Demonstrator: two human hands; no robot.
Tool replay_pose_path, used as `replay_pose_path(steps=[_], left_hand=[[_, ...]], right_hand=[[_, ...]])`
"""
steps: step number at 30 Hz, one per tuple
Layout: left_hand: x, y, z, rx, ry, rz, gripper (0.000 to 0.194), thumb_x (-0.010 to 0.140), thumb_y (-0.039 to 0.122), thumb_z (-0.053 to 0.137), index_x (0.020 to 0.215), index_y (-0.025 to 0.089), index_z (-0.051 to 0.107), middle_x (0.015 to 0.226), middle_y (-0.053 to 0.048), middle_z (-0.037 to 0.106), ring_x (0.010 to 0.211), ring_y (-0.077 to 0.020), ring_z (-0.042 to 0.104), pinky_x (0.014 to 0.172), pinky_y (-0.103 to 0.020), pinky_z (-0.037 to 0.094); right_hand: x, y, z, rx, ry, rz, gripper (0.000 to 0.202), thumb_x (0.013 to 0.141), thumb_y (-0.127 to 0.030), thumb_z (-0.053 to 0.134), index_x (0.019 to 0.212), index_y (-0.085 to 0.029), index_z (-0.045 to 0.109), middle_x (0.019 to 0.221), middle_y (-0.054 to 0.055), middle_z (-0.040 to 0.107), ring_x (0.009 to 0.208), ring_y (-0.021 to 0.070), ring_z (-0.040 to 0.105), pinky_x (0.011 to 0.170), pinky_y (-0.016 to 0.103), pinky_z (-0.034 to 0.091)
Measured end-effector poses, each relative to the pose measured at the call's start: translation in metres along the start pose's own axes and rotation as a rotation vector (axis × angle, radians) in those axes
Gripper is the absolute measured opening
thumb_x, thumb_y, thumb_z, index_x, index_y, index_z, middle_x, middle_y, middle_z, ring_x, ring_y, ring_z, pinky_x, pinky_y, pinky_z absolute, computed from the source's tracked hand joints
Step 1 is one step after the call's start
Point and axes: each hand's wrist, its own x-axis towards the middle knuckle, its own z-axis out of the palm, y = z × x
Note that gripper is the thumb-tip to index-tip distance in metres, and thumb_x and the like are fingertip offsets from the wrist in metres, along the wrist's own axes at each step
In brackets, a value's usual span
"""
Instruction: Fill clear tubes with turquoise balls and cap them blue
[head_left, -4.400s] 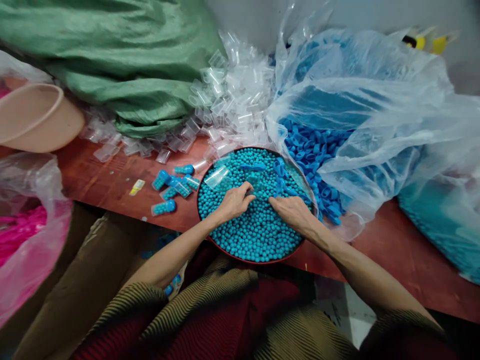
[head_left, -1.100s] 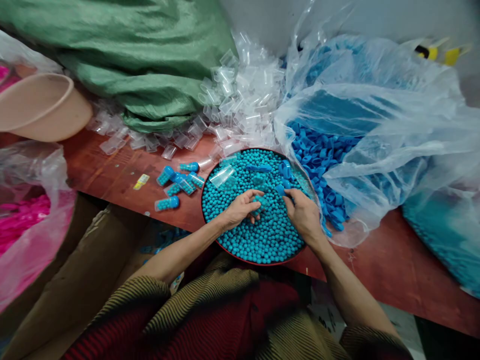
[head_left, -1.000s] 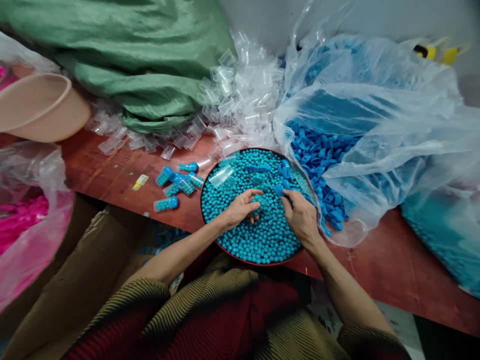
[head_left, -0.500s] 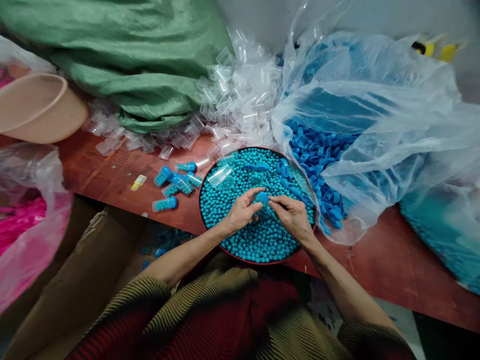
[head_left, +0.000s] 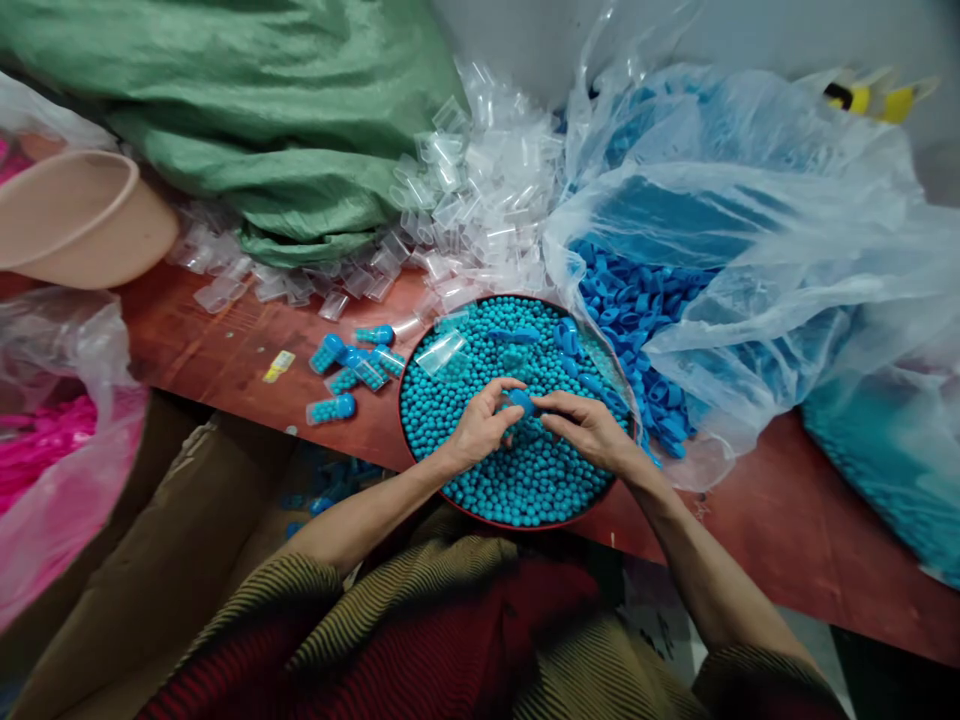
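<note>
Over a round red-rimmed tray (head_left: 406, 425) of small turquoise beads (head_left: 517, 490), my left hand (head_left: 484, 425) pinches a small container with a blue cap (head_left: 522, 402). My right hand (head_left: 589, 425) is at the right side of that cap, thumb and forefinger close together; whether they grip its edge or a small blue part is too small to tell. On the beads lie an unfilled clear tube (head_left: 441, 352) and several loose blue caps (head_left: 566, 337). Several bead-filled containers with blue caps (head_left: 331, 409) rest on the table left of the tray.
Clear tubes (head_left: 495, 200) are heaped behind the tray, beside a green sack (head_left: 300, 130). A plastic bag (head_left: 780, 240) of blue caps stands back right. At the left are a beige tub (head_left: 82, 225) and a bag of pink pieces (head_left: 45, 440).
My right hand has shifted slightly to the right and its fingers have straightened somewhat. My left hand keeps the container in nearly the same place, with the cap turned a little.
</note>
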Motion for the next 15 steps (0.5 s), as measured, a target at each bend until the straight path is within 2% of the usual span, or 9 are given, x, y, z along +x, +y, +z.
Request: replay_pose_path(steps=[3, 5, 7, 9, 12, 13, 15], left_hand=[[0.000, 0.005, -0.007, 0.030, -0.099, -0.010, 0.037, 0.078, 0.029, 0.055, 0.113, 0.019, 0.045, 0.068, 0.006, 0.052, 0.043, -0.0062, 0.052, 0.037, -0.015, 0.036], [0.000, 0.007, -0.010, 0.053, -0.124, -0.007, 0.035, 0.079, 0.029, 0.055, 0.111, 0.020, 0.045, 0.068, 0.006, 0.051, 0.044, -0.0058, 0.052, 0.039, -0.015, 0.037], [-0.002, 0.008, -0.008, 0.063, -0.102, -0.007, 0.033, 0.079, 0.027, 0.053, 0.111, 0.020, 0.045, 0.068, 0.006, 0.050, 0.043, -0.0044, 0.049, 0.039, -0.015, 0.037], [-0.005, 0.008, -0.005, 0.064, -0.052, -0.011, 0.038, 0.080, 0.026, 0.053, 0.116, 0.021, 0.043, 0.073, 0.005, 0.051, 0.043, -0.0033, 0.045, 0.040, -0.016, 0.037], [-0.008, 0.006, 0.001, 0.085, 0.029, 0.021, 0.047, 0.080, 0.024, 0.052, 0.125, 0.022, 0.040, 0.079, 0.003, 0.054, 0.047, -0.0041, 0.042, 0.044, -0.018, 0.039], [-0.008, 0.006, 0.002, 0.100, 0.055, 0.055, 0.046, 0.080, 0.022, 0.051, 0.125, 0.022, 0.042, 0.081, 0.002, 0.055, 0.051, -0.0053, 0.044, 0.048, -0.019, 0.040], [-0.008, 0.005, 0.002, 0.133, 0.087, 0.136, 0.043, 0.078, 0.018, 0.051, 0.121, 0.020, 0.046, 0.089, 0.000, 0.057, 0.064, -0.0084, 0.049, 0.059, -0.021, 0.044]], right_hand=[[0.004, -0.001, -0.006, 0.242, -0.009, 0.132, 0.032, 0.072, -0.035, 0.065, 0.102, -0.022, 0.067, 0.092, 0.003, 0.067, 0.059, 0.0120, 0.060, 0.060, 0.030, 0.053], [0.007, 0.000, -0.004, 0.362, 0.069, 0.203, 0.044, 0.069, -0.036, 0.067, 0.111, -0.021, 0.062, 0.090, 0.003, 0.067, 0.057, 0.0126, 0.061, 0.058, 0.031, 0.054], [0.009, 0.000, 0.003, 0.361, 0.144, 0.223, 0.050, 0.071, -0.038, 0.065, 0.117, -0.021, 0.057, 0.090, 0.004, 0.068, 0.058, 0.0139, 0.061, 0.056, 0.032, 0.054], [0.008, -0.001, 0.012, 0.198, 0.179, 0.165, 0.043, 0.077, -0.038, 0.059, 0.117, -0.021, 0.058, 0.094, 0.006, 0.069, 0.067, 0.0171, 0.064, 0.063, 0.035, 0.056], [0.002, -0.006, 0.027, -0.149, 0.139, -0.008, 0.041, 0.084, -0.037, 0.052, 0.121, -0.022, 0.056, 0.111, 0.010, 0.064, 0.097, 0.0234, 0.063, 0.085, 0.040, 0.052], [-0.001, -0.008, 0.031, -0.252, 0.114, -0.053, 0.047, 0.083, -0.039, 0.054, 0.126, -0.021, 0.051, 0.118, 0.012, 0.061, 0.105, 0.0256, 0.060, 0.088, 0.041, 0.050], [-0.004, -0.010, 0.039, -0.432, 0.079, -0.108, 0.068, 0.078, -0.045, 0.060, 0.136, -0.016, 0.038, 0.123, 0.017, 0.055, 0.108, 0.0301, 0.058, 0.084, 0.045, 0.052]])
